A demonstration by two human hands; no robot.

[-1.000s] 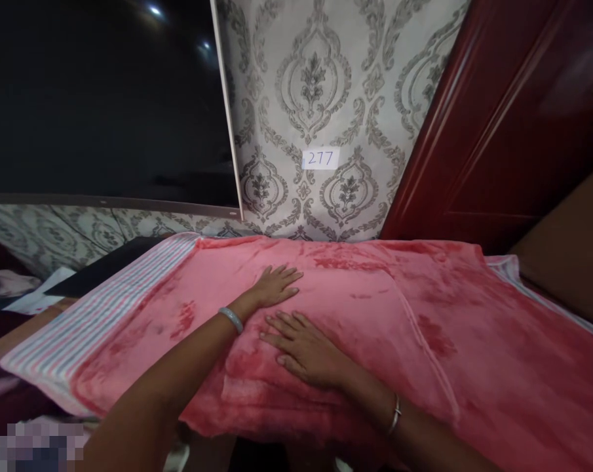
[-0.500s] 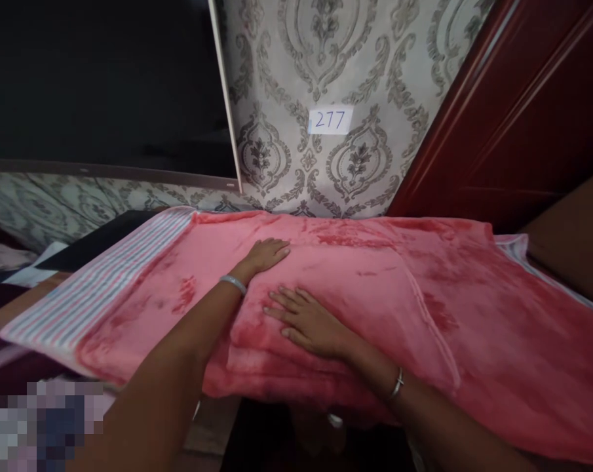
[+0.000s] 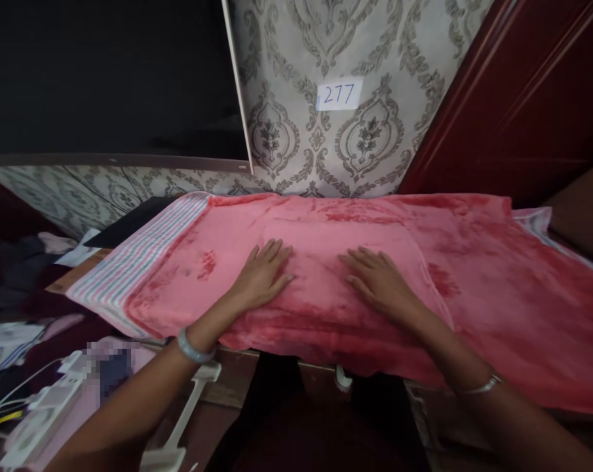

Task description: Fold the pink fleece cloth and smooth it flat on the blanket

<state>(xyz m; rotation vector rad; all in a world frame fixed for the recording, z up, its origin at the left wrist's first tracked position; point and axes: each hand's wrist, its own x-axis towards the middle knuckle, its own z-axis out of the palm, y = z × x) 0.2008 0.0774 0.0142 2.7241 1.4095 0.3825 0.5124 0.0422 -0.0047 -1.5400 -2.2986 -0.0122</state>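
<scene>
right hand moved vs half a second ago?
Yes, rightward. The right hand was below and slightly left of the 277 wall card; now it lies below and to the right of it.

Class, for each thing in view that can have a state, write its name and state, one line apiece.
Pink-and-red plush fabric: spread out, layered in the middle
Left hand: open, palm down on the fabric
Right hand: open, palm down on the fabric
Striped white, pink and blue cloth: lying flat
Black flat television screen: dark
White paper label marked 277: flat against grey patterned wallpaper
</scene>
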